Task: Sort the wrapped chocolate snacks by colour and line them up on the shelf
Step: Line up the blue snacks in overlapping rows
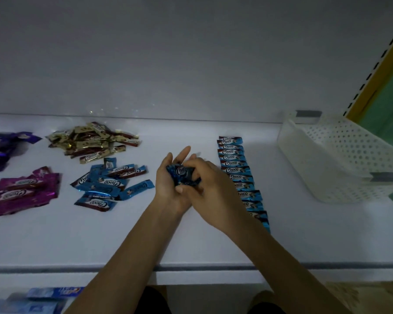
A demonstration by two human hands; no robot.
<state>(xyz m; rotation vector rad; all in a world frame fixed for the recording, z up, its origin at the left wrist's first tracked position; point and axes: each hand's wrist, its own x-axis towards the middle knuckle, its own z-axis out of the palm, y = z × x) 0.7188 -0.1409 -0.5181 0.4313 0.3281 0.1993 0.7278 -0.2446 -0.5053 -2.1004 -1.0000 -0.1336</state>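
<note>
A small bunch of blue snacks (182, 174) lies in the upturned palm of the left hand (168, 182), above the middle of the white shelf (191, 241). That hand's fingers are fairly straight and point away from the person, cradling the bunch rather than closing on it. The right hand (208, 189) comes in from the right, its fingers curled over the top of the bunch and its thumb under the near edge, pinching the wrappers. The bunch lies slantwise, its long axis running from far left to near right.

Just right of the hands a row of blue snacks (236, 164) runs from far to near, drifting rightward; each wrapper lies crosswise with its long axis left to right, overlapping the next. The right forearm hides the row's near part.

To the left sit a loose blue pile (109, 182), a gold pile (95, 139), a magenta pile (23, 191) and a purple pile (0, 150), wrappers pointing every way. A white perforated basket (340, 159) stands at the far right.
</note>
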